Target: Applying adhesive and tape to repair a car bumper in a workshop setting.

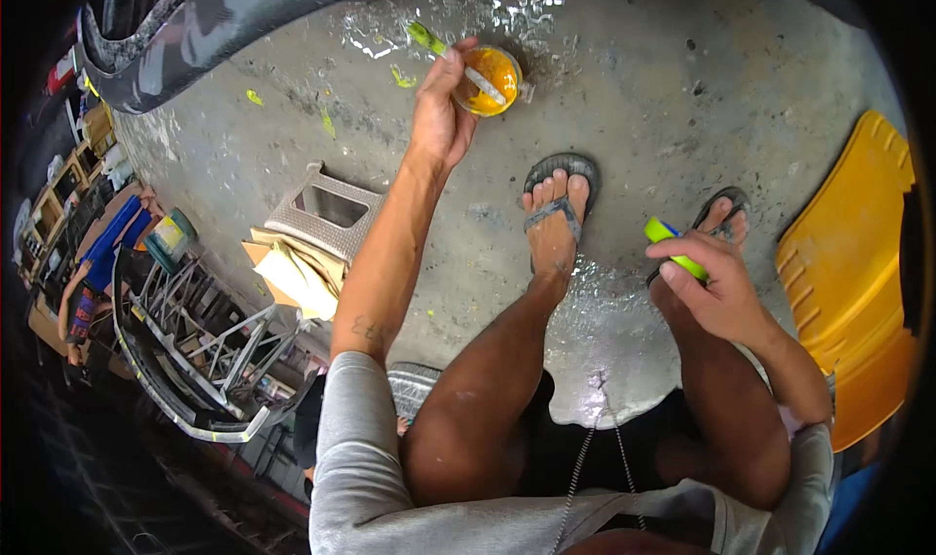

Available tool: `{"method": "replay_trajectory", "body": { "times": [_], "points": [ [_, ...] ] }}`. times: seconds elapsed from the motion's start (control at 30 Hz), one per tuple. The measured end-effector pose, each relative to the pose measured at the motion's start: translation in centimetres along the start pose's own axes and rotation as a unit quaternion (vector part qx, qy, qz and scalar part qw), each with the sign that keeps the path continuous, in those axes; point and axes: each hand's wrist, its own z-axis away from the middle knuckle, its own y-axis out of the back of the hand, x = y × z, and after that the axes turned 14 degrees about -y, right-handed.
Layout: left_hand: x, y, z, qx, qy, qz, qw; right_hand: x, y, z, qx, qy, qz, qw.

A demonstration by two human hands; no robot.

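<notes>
Stretched out toward the upper middle, my left hand [444,112] is closed around a small round cup [514,63] with orange-yellow stuff inside. A flat stick [486,85] lies across the cup, its lime-green smeared end [426,38] poking out past my fingers to the upper left. My right hand [717,280], above my right knee, grips a small lime-green block [690,265] with a bit of blue at its far end. My fingers cover part of that block, so its exact kind cannot be made out.
A dark, scuffed bumper [234,34] spans the upper left. To the right leans a yellow ribbed panel [848,272]. A woven-pattern stool [327,209] with cardboard [302,272] stands left of my arm. Car parts [195,399] and another person [83,311] are farther left. The concrete floor [624,97] has wet patches.
</notes>
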Motion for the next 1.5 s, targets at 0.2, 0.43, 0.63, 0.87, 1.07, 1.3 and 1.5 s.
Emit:
{"method": "replay_trajectory", "body": {
  "times": [0.2,0.43,0.63,0.87,1.07,1.3,1.5],
  "points": [
    [0.3,-0.4,-2.1,-0.026,0.009,-0.051,0.998,-1.0,3.5,-1.0,0.07,0.059,0.037,0.995],
    [0.4,-1.4,-2.1,-0.036,0.01,-0.05,0.998,-1.1,6.1,-0.6,0.104,-0.029,-0.027,0.994],
    [1.0,-1.6,-2.0,-0.027,0.002,-0.074,0.997,0.2,6.0,0.0,0.099,-0.013,-0.028,0.995],
    [1.6,-0.8,-1.9,-0.007,0.021,-0.138,0.99,0.5,6.0,0.0,0.079,-0.034,-0.046,0.995],
    [1.9,-0.3,-2.6,-0.004,0.036,-0.15,0.988,0.7,5.7,-0.2,0.077,-0.025,-0.046,0.996],
    [1.7,0.5,-2.8,-0.056,0.018,-0.141,0.988,2.0,6.1,-0.1,0.102,-0.015,0.001,0.995],
    [2.9,0.8,-2.6,-0.214,0.005,-0.342,0.915,1.0,5.7,-0.1,0.091,-0.035,-0.014,0.995]
  ]
}}
